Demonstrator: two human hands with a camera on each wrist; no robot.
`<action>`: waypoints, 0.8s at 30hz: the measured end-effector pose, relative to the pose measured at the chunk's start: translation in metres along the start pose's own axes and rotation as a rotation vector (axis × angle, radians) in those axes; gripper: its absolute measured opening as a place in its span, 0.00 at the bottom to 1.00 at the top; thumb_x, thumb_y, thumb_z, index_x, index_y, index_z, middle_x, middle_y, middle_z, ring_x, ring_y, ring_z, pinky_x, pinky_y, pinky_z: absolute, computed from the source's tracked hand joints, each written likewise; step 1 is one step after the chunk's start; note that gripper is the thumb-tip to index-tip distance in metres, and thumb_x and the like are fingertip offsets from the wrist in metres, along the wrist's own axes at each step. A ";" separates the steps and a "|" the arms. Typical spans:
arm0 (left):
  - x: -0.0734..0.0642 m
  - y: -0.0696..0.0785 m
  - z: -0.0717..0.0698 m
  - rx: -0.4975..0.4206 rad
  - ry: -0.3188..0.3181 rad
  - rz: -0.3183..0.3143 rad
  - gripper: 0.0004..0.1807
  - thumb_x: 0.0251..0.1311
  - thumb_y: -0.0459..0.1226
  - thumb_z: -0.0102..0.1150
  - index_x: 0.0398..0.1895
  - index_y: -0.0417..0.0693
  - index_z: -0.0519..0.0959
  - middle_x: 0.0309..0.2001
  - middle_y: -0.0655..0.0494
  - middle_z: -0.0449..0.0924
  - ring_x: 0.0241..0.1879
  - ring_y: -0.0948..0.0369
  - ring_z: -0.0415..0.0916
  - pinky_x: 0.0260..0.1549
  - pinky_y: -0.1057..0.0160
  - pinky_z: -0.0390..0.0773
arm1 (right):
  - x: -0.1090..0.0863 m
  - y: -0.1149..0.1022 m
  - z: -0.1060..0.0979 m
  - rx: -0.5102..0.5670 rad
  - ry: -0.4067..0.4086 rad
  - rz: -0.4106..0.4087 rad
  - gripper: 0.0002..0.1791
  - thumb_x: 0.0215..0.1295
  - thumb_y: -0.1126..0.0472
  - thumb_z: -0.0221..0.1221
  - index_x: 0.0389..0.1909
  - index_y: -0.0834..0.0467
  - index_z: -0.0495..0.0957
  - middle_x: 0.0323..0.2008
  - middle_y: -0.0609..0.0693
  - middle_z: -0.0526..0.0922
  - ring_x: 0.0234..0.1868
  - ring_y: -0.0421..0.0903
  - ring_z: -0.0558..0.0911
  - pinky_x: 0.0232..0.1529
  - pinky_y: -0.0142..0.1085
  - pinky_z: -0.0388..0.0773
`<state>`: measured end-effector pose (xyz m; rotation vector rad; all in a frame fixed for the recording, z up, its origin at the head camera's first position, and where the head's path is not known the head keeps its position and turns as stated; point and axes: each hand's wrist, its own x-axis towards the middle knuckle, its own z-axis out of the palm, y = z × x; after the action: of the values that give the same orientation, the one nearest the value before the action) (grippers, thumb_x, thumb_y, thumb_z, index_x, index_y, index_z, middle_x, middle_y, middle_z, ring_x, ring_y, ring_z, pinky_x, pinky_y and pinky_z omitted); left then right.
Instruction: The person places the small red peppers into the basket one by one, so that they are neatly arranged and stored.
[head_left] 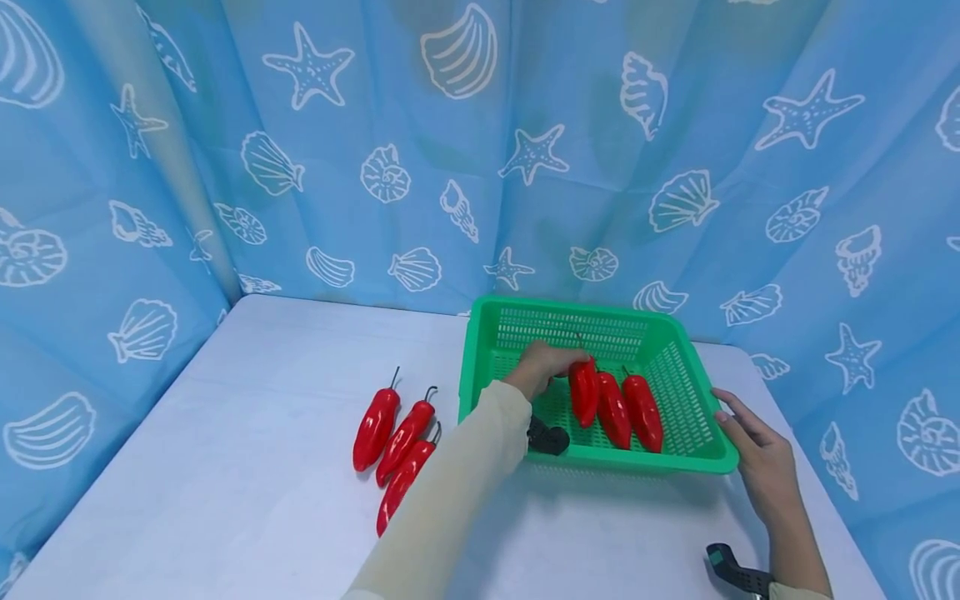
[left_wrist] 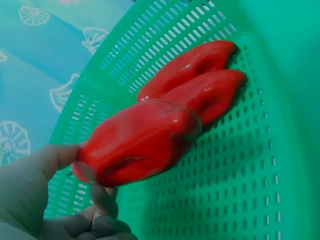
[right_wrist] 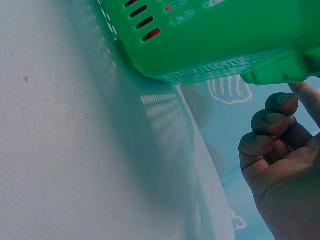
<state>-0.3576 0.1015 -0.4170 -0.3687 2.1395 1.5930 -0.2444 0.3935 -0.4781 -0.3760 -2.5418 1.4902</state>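
Just right of the head view's centre, the left hand [head_left: 546,367] pinches a red pepper [head_left: 583,393] at its stem end between thumb and finger, the body pointing down the frame inside the green basket [head_left: 637,461]; whether it touches the mesh below, I cannot tell. Right of it, two more peppers [head_left: 642,414] lie side by side. At the right, the right hand [head_left: 761,458] has thumb and forefinger at the rim, its other fingers loosely curled; whether it pinches the rim, I cannot tell.

Left of centre, three loose peppers [head_left: 377,429] lie close together, glossy and tapered, with thin stems. The held one is glossy too, plump and dented.

White tabletop [head_left: 225,467] stretches from the loose peppers to the blue curtain [head_left: 142,333] at far left; the basket's walls stand round the held pepper, its front rim below it in the frame
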 end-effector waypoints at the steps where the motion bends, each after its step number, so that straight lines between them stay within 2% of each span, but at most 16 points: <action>1: 0.001 0.000 0.000 -0.002 -0.002 -0.005 0.18 0.53 0.49 0.70 0.35 0.46 0.76 0.38 0.49 0.81 0.45 0.50 0.74 0.49 0.52 0.76 | 0.000 0.000 0.000 0.003 -0.003 0.005 0.31 0.71 0.36 0.53 0.72 0.39 0.68 0.66 0.48 0.74 0.48 0.26 0.74 0.39 0.20 0.73; 3: 0.002 0.001 0.002 -0.005 -0.002 -0.007 0.18 0.53 0.49 0.70 0.35 0.46 0.77 0.40 0.49 0.81 0.46 0.50 0.75 0.49 0.52 0.76 | -0.001 0.000 0.001 0.006 -0.006 0.013 0.31 0.71 0.36 0.53 0.72 0.39 0.68 0.65 0.46 0.74 0.48 0.26 0.74 0.40 0.19 0.72; 9: 0.004 0.005 0.003 -0.013 0.004 0.010 0.18 0.54 0.48 0.69 0.35 0.44 0.78 0.43 0.47 0.82 0.48 0.50 0.75 0.50 0.52 0.76 | -0.001 -0.002 0.001 0.004 0.002 0.002 0.31 0.71 0.37 0.53 0.72 0.40 0.68 0.67 0.50 0.73 0.48 0.26 0.75 0.40 0.19 0.73; 13: 0.005 0.004 0.002 -0.006 0.005 0.014 0.18 0.55 0.45 0.70 0.37 0.42 0.77 0.40 0.49 0.80 0.49 0.50 0.75 0.53 0.51 0.75 | 0.000 -0.001 0.000 0.037 -0.001 -0.010 0.30 0.71 0.38 0.54 0.72 0.41 0.69 0.56 0.38 0.79 0.45 0.27 0.78 0.39 0.21 0.75; 16: 0.007 0.004 0.002 0.014 -0.001 0.008 0.18 0.55 0.45 0.72 0.37 0.42 0.77 0.35 0.51 0.79 0.47 0.51 0.76 0.52 0.51 0.76 | 0.000 0.000 -0.003 0.034 -0.001 -0.014 0.30 0.71 0.38 0.54 0.71 0.41 0.69 0.47 0.30 0.79 0.41 0.29 0.81 0.38 0.22 0.77; 17: 0.008 0.003 0.003 0.018 -0.005 0.007 0.18 0.55 0.45 0.72 0.36 0.43 0.77 0.34 0.52 0.79 0.46 0.51 0.76 0.52 0.51 0.76 | 0.000 0.000 -0.004 0.024 0.004 -0.015 0.30 0.71 0.38 0.54 0.71 0.41 0.69 0.47 0.31 0.79 0.41 0.29 0.81 0.38 0.22 0.77; 19: 0.011 0.003 0.004 0.032 -0.006 0.014 0.18 0.55 0.46 0.71 0.36 0.43 0.77 0.34 0.52 0.78 0.44 0.52 0.76 0.51 0.52 0.77 | 0.001 -0.002 -0.005 -0.004 0.012 -0.017 0.30 0.71 0.37 0.53 0.72 0.40 0.69 0.54 0.39 0.80 0.43 0.28 0.79 0.38 0.21 0.75; 22: 0.017 0.001 0.006 0.040 0.003 0.020 0.17 0.56 0.45 0.71 0.34 0.43 0.77 0.34 0.51 0.78 0.40 0.53 0.74 0.49 0.53 0.77 | 0.001 -0.003 -0.004 -0.011 0.009 0.002 0.31 0.71 0.36 0.52 0.72 0.39 0.68 0.65 0.51 0.74 0.45 0.27 0.77 0.39 0.20 0.74; 24: 0.021 -0.003 0.008 0.053 0.004 0.014 0.15 0.57 0.44 0.71 0.32 0.42 0.77 0.32 0.51 0.77 0.37 0.54 0.73 0.47 0.54 0.77 | 0.000 -0.003 -0.002 -0.009 -0.001 0.016 0.32 0.71 0.36 0.52 0.73 0.39 0.67 0.67 0.53 0.72 0.46 0.27 0.76 0.39 0.21 0.74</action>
<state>-0.3730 0.1090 -0.4314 -0.3406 2.1868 1.5411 -0.2446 0.3938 -0.4741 -0.3982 -2.5529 1.4853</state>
